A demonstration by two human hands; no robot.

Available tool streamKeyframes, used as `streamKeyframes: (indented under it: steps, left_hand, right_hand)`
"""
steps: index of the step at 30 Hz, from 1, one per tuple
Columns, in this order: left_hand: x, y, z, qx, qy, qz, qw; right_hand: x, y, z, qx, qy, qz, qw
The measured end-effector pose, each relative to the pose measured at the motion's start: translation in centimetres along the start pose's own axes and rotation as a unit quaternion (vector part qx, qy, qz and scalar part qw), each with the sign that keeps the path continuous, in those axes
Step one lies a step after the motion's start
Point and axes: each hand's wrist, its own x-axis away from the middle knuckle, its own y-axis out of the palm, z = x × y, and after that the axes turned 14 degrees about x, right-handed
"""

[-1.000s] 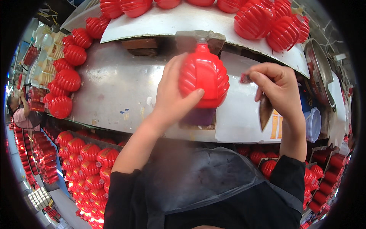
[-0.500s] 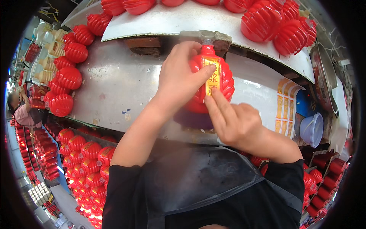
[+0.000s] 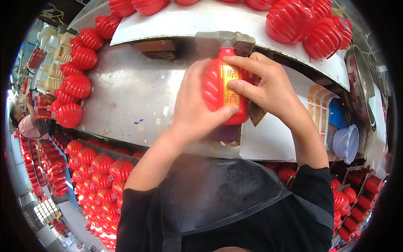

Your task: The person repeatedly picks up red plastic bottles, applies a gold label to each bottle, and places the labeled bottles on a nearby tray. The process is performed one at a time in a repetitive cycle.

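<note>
A red ribbed bottle (image 3: 212, 88) lies on its back before me, clear neck pointing away against a grey block (image 3: 245, 40). A gold label (image 3: 232, 100) with dark characters runs lengthwise down its flat front. My left hand (image 3: 191, 101), partly smeared by motion, cups the bottle's left side, its thumb at the label's lower end. From the right, my right hand (image 3: 270, 84) grips the bottle, index finger at the label's top and thumb across its middle. Its other fingers are partly hidden behind the bottle's right side. Under the bottle's base shows a dark purple patch (image 3: 224, 133).
Red bottles (image 3: 289, 21) stand on a raised white board (image 3: 180, 29) beyond the metal table (image 3: 121, 92). More line the left edge; stacked ones (image 3: 100, 180) fill the lower left. Gold label strips (image 3: 317, 111), a pale bucket (image 3: 347, 145) and a metal pan (image 3: 361, 84) are right. A person (image 3: 31, 124) works far left.
My right hand has moved up and around the bottle's right side, from two fingertips on the label's lower end. My left hand has slid down the left side, uncovering the label's top.
</note>
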Motion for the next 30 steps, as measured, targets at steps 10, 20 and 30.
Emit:
streamKeyframes:
  steps: [10,20,30]
  left_hand:
    - [-0.9,-1.4,-0.6,-0.003,0.127,-0.013,0.992]
    - [-2.2,-0.6,-0.2,-0.105,0.164,-0.065,0.979]
    - [-2.0,-0.9,-0.3,-0.099,0.161,-0.075,0.979]
  right_hand:
    - [2.6,-0.1,0.9,-0.145,0.114,-0.020,0.983]
    - [4.2,1.7,-0.5,-0.119,0.117,-0.017,0.986]
    - [4.4,2.2,-0.4,-0.110,0.118,-0.005,0.987]
